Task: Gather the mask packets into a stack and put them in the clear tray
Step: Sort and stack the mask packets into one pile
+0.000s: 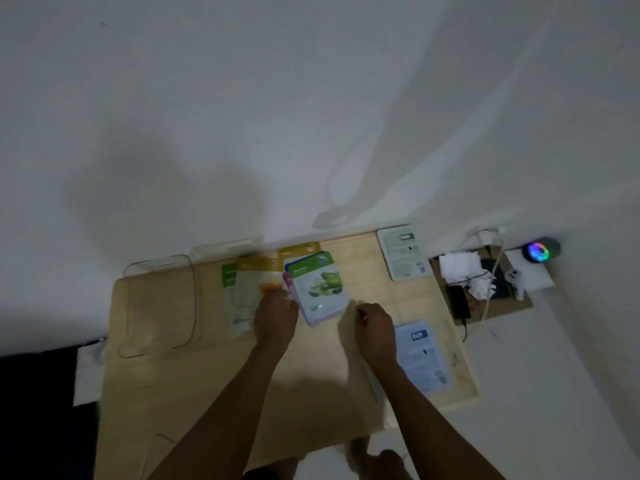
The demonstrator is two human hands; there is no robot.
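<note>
**Packets part-gathered on a low table**

White walls enclose a pale wooden table [214,386]. At its far left corner lies the clear tray [159,306], seemingly without packets yet. The central packet pile [320,289], topped by a green-printed packet, has its long axis running away from the person and sits between both hands. The left hand [275,315] presses fingers on its left edge, beside two overlapped green packets [242,292]; the right hand [375,329], loosely curled and holding nothing visible, lies just right of it. A blue packet [424,356] is nearest the right hand; a grey packet [403,252] lies farther back. Off the table to the right, a cluttered cardboard sheet [519,299] obstructs nothing.
</note>
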